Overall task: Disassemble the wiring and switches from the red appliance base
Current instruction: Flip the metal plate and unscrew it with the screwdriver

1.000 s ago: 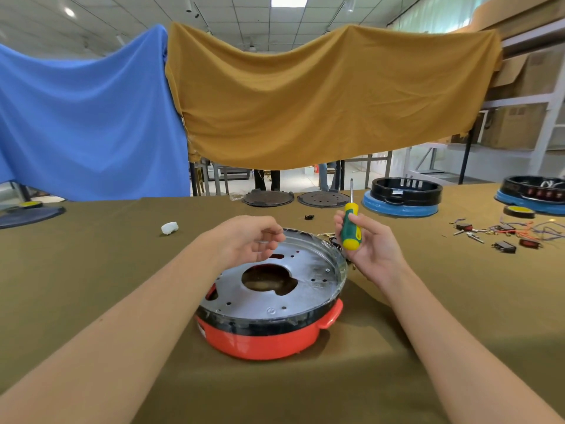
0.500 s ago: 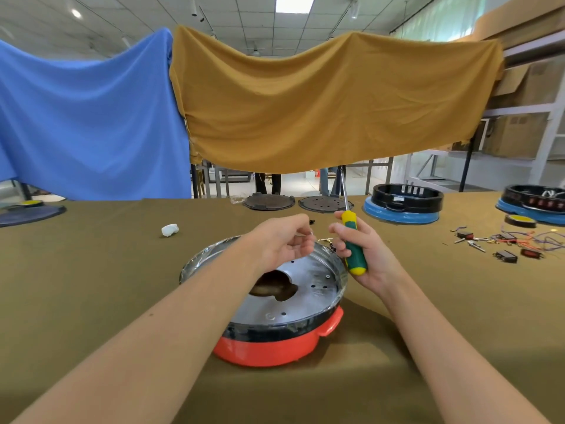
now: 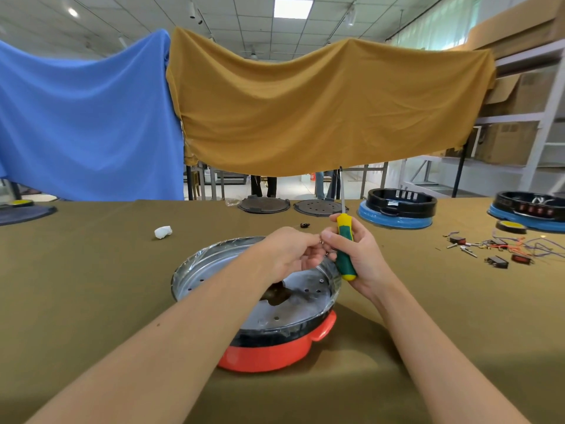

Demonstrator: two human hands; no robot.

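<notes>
The red appliance base [image 3: 275,353] sits on the table in front of me, and a round metal plate [image 3: 214,267] with small holes lies tilted on top of it. My right hand [image 3: 357,255] grips a green and yellow screwdriver [image 3: 345,247] with its shaft pointing up. My left hand [image 3: 290,252] is over the far rim of the plate, fingertips pinched together next to my right thumb on something small and metallic that I cannot make out.
Loose wires and small switches [image 3: 501,249] lie at the right. Two blue-and-black bases [image 3: 397,208] [image 3: 532,211] and two dark round plates [image 3: 264,205] stand at the back. A white wad [image 3: 163,231] lies left. A roll of tape [image 3: 510,226] sits far right.
My left hand has moved right from above the plate's middle to meet my right hand at the far rim. The plate's left side has lifted off the base. The screwdriver stays upright.
</notes>
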